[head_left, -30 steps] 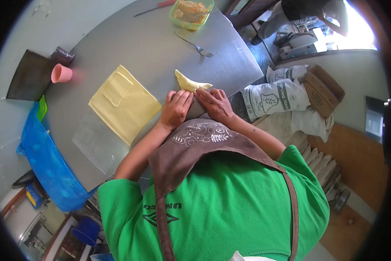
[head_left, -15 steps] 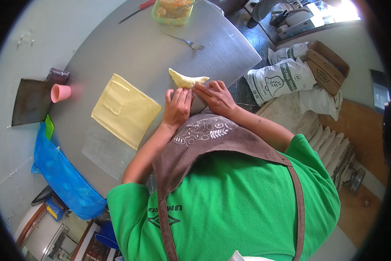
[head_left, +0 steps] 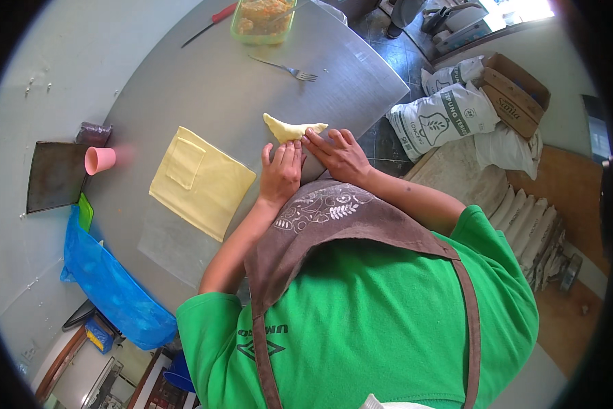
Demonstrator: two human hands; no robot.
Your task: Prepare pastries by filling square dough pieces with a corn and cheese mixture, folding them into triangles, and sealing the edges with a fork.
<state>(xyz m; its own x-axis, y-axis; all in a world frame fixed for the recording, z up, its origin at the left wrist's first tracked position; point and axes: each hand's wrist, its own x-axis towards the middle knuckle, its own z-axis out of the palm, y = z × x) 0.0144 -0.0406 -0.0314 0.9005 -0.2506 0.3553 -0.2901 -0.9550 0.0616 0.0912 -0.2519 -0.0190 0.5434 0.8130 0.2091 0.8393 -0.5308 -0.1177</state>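
A folded, triangular piece of pale raw pastry point(head_left: 284, 128) lies on the metal table near its front edge. My left hand point(head_left: 281, 172) is at its near edge, with the fingers close together and the tips pressing the dough. From the right, my right hand point(head_left: 342, 157) pinches the same edge near the right corner, one finger reaching onto the dough. The thumbs are mostly hidden. To the left, a stack of yellow pastry sheets point(head_left: 214, 187) has a smaller cut piece point(head_left: 184, 163) on top. A fork point(head_left: 289, 69) rests beyond the folded pastry.
A container of orange filling point(head_left: 262, 31) and a red-handled knife point(head_left: 214, 19) are at the far side. A pink cup point(head_left: 100, 160) and blue plastic bag point(head_left: 112, 279) sit along the left wall. White flour sacks point(head_left: 443, 119) and a cardboard box point(head_left: 514, 95) stand right of the table.
My right fingers have shifted slightly up onto the pastry's right end. My left hand stays at the near edge. The whole view has tilted a little.
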